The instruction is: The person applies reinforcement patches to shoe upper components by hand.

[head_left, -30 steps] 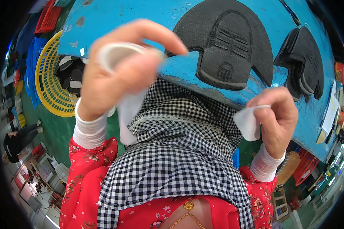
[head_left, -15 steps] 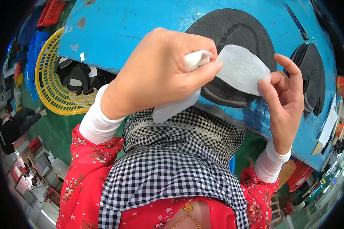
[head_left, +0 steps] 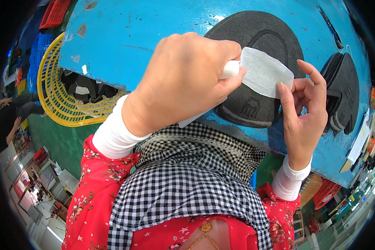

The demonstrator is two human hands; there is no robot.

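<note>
My left hand (head_left: 183,83) is closed round a bunch of thin white pieces. A rolled white end (head_left: 230,69) pokes out by its thumb, and a white corner (head_left: 193,119) hangs below the fist. A translucent white fabric patch (head_left: 266,71) spans from the left hand's fingertips to my right hand (head_left: 302,110). The right thumb and bent fingers pinch that patch's right edge; the index finger sticks up. Beneath the patch, a stack of black rounded fabric pieces (head_left: 264,27) with a curved seam lies on the blue table (head_left: 125,25). My left fist hides part of the stack.
A second black stack (head_left: 343,83) lies right, below dark-handled snips (head_left: 331,27). At left, a yellow basket (head_left: 50,102) holds black and white pieces beside the table edge. Red (head_left: 56,14) and blue (head_left: 39,46) crates stand beyond, near another person (head_left: 8,121).
My left hand has shifted slightly right, and less of the white pieces shows below it. The patch is drawn flatter between my hands. The person at far left has moved.
</note>
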